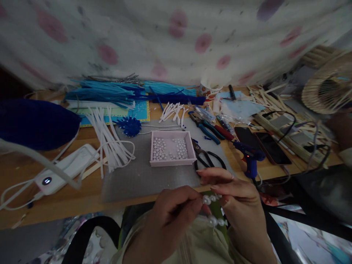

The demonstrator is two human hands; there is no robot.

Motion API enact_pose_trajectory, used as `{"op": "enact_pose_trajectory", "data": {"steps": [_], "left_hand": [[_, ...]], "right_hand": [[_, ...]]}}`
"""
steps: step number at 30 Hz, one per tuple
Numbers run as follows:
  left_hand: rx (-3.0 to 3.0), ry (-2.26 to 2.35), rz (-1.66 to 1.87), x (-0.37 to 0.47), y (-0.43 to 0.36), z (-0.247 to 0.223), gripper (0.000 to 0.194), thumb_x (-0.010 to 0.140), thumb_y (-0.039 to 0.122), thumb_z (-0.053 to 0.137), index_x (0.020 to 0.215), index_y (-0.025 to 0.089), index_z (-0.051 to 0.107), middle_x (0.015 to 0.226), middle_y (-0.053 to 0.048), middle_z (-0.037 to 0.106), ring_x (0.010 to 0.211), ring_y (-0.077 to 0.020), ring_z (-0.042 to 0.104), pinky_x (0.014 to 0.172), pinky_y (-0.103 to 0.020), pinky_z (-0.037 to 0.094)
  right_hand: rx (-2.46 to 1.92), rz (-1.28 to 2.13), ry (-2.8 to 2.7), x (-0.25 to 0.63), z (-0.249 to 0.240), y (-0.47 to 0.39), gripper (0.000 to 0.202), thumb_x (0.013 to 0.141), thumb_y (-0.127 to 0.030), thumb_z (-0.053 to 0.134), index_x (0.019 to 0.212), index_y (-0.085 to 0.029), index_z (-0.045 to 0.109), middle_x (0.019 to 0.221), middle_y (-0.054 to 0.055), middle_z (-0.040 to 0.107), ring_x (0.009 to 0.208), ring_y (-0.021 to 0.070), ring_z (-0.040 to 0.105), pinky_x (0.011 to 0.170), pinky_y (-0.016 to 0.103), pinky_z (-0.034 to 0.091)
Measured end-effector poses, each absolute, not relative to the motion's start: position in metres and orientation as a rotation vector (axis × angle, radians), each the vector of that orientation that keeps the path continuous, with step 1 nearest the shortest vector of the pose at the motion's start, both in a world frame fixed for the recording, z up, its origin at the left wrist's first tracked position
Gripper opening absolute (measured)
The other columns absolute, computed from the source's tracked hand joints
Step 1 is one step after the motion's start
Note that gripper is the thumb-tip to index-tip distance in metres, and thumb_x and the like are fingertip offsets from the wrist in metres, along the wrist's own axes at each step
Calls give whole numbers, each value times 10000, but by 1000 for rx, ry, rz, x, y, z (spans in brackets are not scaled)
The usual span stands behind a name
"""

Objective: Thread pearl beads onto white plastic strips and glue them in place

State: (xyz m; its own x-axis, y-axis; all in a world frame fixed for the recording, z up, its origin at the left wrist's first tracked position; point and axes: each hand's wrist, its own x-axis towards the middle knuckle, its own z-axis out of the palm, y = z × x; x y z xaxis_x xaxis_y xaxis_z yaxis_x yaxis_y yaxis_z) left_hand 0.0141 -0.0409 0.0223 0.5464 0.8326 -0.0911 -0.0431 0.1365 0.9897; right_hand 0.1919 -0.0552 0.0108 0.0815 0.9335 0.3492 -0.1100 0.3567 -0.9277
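Both of my hands are together just off the table's front edge, holding a string of white pearl beads (213,220). My left hand (176,216) pinches one end of the upper row of beads, its fingers curled. My right hand (240,205) grips the other end between thumb and fingers. Part of the string hangs lower between the hands. Beyond them on a grey mat (132,183) sits a pink box (173,163) with loose pearl beads (159,148) in two groups. Black-handled scissors (206,156) lie beside the box, close to my right fingertips.
On the right are a blue glue gun (251,157) with a red light, phones (272,147), pliers (207,130) and a power strip (291,137). White strips (106,143), a power bank (66,168) and a blue tinsel-like ball (129,126) lie left. Blue stems (107,93) are behind.
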Motion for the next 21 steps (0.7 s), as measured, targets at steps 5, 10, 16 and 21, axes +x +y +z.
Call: {"op": "enact_pose_trajectory", "data": {"steps": [5,10,16,21], "left_hand": [[1288,815,732,14,-40,23,342,1007,410,559,802,217,753,694,5,678,589,-144,478,563,-290,316],[1257,846,765,16,-39,21,303,994,368,583,789,224,754,694,7,699,614,-148,523,604,-288,352],[1213,812,842,17,-41,12,346,1000,441,588,803,216,762,701,-2,669,607,-143,493,569,-273,337],[1175,769,829,18,-41,11,393,997,503,579,803,206,746,658,16,573,573,-128,416,530,-266,289]], "right_hand": [[-975,881,-1260,193,14,-57,155,864,-392,799,1015,-400,833,1201,26,799,901,207,742,775,348,634],[-974,789,-1312,198,6,-58,276,950,-517,655,1141,-384,804,1391,36,704,1052,250,711,895,415,608],[-969,721,-1337,201,-6,-62,506,1030,-643,350,1145,-429,795,1450,-11,660,1074,254,728,849,404,633],[-935,748,-1362,196,-4,-67,605,1014,-701,253,1181,-443,774,1488,-52,625,1111,230,702,873,365,615]]}}
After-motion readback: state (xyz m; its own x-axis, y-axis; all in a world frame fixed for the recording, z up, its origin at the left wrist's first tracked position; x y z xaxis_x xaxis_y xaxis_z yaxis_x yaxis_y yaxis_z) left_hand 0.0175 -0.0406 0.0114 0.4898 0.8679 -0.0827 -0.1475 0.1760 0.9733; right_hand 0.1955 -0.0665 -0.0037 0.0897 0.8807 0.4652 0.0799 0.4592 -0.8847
